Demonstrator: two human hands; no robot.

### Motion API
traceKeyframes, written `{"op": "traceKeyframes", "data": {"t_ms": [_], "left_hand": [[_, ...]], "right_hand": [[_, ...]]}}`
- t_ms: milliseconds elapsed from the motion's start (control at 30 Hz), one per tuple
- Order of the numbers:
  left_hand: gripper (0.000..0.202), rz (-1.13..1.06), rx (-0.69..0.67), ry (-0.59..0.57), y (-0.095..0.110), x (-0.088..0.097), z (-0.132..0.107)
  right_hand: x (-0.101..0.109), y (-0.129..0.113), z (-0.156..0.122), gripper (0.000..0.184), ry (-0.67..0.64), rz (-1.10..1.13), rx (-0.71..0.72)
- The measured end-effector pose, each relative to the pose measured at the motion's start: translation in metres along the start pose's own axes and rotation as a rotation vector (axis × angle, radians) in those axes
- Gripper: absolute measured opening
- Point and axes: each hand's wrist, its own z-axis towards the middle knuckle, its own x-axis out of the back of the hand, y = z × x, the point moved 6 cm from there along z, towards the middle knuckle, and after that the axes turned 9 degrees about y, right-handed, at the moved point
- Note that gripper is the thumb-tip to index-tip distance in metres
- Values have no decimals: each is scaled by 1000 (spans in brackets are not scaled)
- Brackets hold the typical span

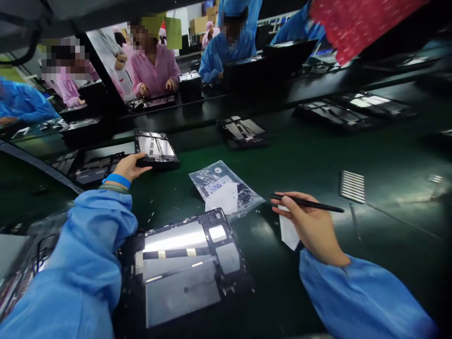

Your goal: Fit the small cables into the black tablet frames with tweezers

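Observation:
My left hand point(130, 167), with a blue band at the wrist, is closed on the near left corner of a black tablet housing point(155, 146), thumb on top and fingers at the side. Black tweezers point(318, 204) lie across my right hand point(314, 226), pinched between thumb and fingers, tips pointing left. A white paper piece point(288, 230) shows below those fingers; whether it is held or lies on the bench I cannot tell. Between my arms lies a larger open tablet housing point(183, 268) with shiny panels. Beyond it sits a clear plastic bag point(229, 188) with white labels.
More tablet housings stand at the back, one in the middle point(243, 131) and others at right point(335, 113). A ribbed light strip pack point(352, 186) and a thin rod point(355, 222) lie right on the green bench point(303, 165). Co-workers sit across; red bubble wrap point(356, 23) hangs above.

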Motion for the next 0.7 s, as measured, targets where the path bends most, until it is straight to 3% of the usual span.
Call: {"op": "traceKeyframes", "data": {"t_ms": [100, 233, 300, 367, 433, 567, 633, 700], "left_hand": [[37, -50, 14, -58, 18, 26, -31], [34, -61, -9, -27, 26, 81, -83], [34, 25, 83, 51, 10, 111, -106], [34, 167, 190, 28, -15, 131, -124], [37, 289, 195, -77, -38, 140, -135], [46, 443, 218, -354, -77, 137, -147], [47, 488, 198, -321, -85, 140, -143], [51, 523, 54, -218, -82, 146, -136]], "right_hand": [[4, -2, -1, 36, 8, -12, 19], [0, -1, -6, 37, -67, -59, 11], [-5, -1, -10, 39, -115, -91, 15], [-9, 0, -12, 42, -146, -118, 38], [-12, 0, -14, 44, -168, -142, 73], [-19, 3, -16, 41, -225, -209, 141], [-23, 4, -16, 38, -255, -244, 176], [-28, 5, -17, 34, -278, -271, 213]]}}
